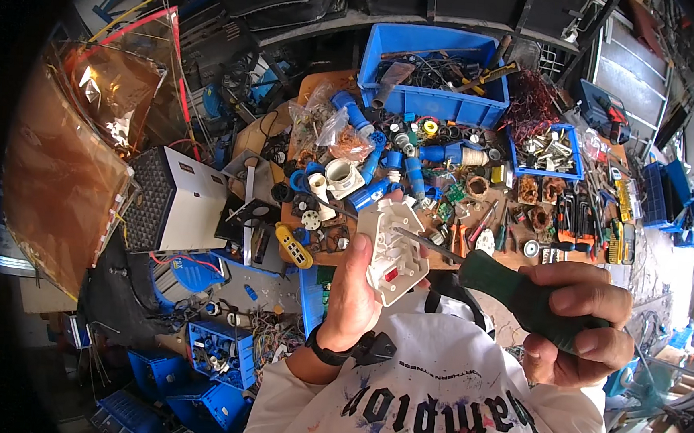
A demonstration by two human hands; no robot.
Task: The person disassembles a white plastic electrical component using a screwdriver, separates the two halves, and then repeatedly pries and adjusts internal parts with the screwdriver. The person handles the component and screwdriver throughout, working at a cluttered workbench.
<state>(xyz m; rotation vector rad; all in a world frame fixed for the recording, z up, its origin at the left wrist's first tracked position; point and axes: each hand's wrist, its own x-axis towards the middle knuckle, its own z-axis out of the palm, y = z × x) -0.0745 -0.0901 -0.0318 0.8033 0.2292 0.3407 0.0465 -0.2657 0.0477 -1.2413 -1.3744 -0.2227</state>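
Observation:
My left hand (350, 289) is closed around an opened white plastic housing (378, 255), tilted so its ribbed inside shows. A small red piece (391, 274) sits inside it near the lower end. In my right hand (593, 318) is a screwdriver (503, 290), its thick dark green handle wrapped by my fingers. The metal shaft points left, and its tip reaches into the housing; whether it touches the inner ribs I cannot tell. Both hands are held in front of my white shirt, at the near edge of the cluttered workbench (332, 258).
A large blue bin (431, 103) with cables and tools stands at the back. Blue plugs (414, 177), white fittings (342, 176) and a yellow oblong piece (293, 245) crowd the bench. Right of them are a blue tray (557, 174) of metal parts and several pliers (584, 217).

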